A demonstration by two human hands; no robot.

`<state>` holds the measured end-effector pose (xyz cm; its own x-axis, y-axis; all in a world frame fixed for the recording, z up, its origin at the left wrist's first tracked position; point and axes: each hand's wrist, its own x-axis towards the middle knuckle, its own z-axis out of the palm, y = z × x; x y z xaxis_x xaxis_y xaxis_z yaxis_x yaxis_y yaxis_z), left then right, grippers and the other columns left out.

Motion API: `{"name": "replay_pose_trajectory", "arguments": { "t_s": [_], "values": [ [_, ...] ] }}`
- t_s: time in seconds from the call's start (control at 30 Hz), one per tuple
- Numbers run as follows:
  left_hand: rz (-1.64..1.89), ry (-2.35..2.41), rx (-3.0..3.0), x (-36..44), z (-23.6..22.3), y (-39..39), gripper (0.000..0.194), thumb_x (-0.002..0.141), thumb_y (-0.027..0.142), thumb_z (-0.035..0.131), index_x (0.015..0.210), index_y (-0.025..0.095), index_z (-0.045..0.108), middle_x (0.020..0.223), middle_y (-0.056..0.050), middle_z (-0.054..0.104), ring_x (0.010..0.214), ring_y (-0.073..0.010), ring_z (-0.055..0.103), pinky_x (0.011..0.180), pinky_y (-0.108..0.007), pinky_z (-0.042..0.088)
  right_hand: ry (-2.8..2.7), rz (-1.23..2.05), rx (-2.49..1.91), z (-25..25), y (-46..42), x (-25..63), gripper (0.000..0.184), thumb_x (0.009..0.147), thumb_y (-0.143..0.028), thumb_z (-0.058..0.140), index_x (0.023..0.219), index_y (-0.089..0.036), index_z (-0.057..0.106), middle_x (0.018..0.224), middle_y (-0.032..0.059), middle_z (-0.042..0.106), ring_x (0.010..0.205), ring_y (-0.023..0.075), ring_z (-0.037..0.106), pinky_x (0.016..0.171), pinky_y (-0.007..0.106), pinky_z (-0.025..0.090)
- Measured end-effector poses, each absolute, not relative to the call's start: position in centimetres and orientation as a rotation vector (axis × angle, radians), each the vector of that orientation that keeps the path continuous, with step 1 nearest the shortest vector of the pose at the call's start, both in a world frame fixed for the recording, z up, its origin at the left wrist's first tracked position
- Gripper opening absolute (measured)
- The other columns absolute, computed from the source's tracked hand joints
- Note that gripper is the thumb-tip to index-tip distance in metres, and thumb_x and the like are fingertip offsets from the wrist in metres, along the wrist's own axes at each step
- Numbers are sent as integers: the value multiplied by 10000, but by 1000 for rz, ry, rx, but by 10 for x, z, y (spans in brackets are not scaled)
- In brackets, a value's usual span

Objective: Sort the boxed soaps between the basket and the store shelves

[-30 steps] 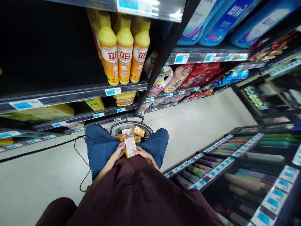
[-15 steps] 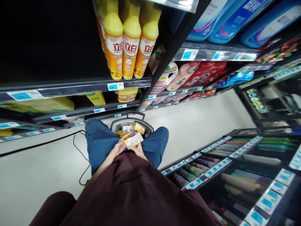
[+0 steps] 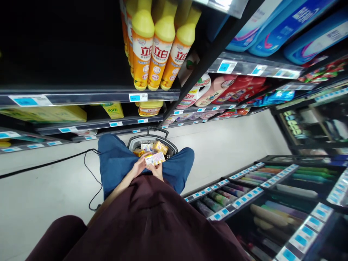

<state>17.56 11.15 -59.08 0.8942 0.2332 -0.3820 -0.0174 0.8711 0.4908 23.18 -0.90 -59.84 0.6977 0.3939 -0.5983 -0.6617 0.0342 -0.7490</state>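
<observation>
Between my knees, my left hand [image 3: 139,165] and my right hand [image 3: 156,170] grip a small white, yellow and pink box [image 3: 155,158]. The left fingers close on its left end, while the right hand grips it from below. Its printing is too small to read. Just beyond the box stands a grey and black shopping basket [image 3: 172,146] with its handle raised. Inside are several small packs, among them a yellow-orange pack [image 3: 160,147] on the right. My hands and the box partly cover the basket's near side.
A shelf ahead holds yellow dish soap bottles [image 3: 159,54], with a yellow AXE pack [image 3: 113,110] lower down. Blue detergent bottles [image 3: 288,25] stand at upper right. Another shelf rack [image 3: 244,195] borders the aisle on my right. A black cable [image 3: 54,164] hangs at left above the pale floor [image 3: 231,134].
The box has turned slightly in my hands and its printed face now lies more level. My view has shifted a little, so the shelf bottles appear farther right.
</observation>
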Motion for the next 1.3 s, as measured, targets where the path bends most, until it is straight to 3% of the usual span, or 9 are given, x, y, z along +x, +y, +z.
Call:
{"name": "replay_pose_trajectory", "arguments": {
  "t_s": [0.2,0.6,0.93,1.13,1.3],
  "values": [
    [116,458,477,176,-590,113,603,870,483,681,1403,214,597,1372,-112,654,1326,-361,543,1100,-494,410,247,836,-1324,-596,-8,232,1014,504,-269,924,1344,-274,357,1279,108,685,1169,336,686,960,509,601],
    [121,451,465,175,-594,113,588,872,468,678,1385,189,610,1411,-121,629,1361,-360,513,1123,-484,393,98,874,-1313,-584,-15,231,877,656,-275,842,1367,-264,328,1335,122,655,1170,304,684,988,477,578],
    [128,435,466,175,-595,113,520,890,480,661,1318,184,657,1411,-110,630,1357,-338,519,1101,-439,409,107,824,-1300,-586,-14,230,885,610,-257,870,1349,-245,384,1231,107,714,1068,286,730,889,416,622],
    [146,428,539,174,-597,111,629,800,524,758,1324,191,653,1438,-121,607,1357,-349,515,1093,-428,425,184,779,-1294,-599,-12,229,926,536,-263,902,1333,-254,432,1132,78,748,953,276,757,766,391,650],
    [132,460,656,173,-595,110,645,746,397,829,1337,230,634,1457,-110,594,1345,-348,533,1077,-411,452,163,802,-1269,-606,-13,230,1014,533,-249,913,1407,-281,400,1183,69,738,988,264,755,802,401,653]
  ]
}}
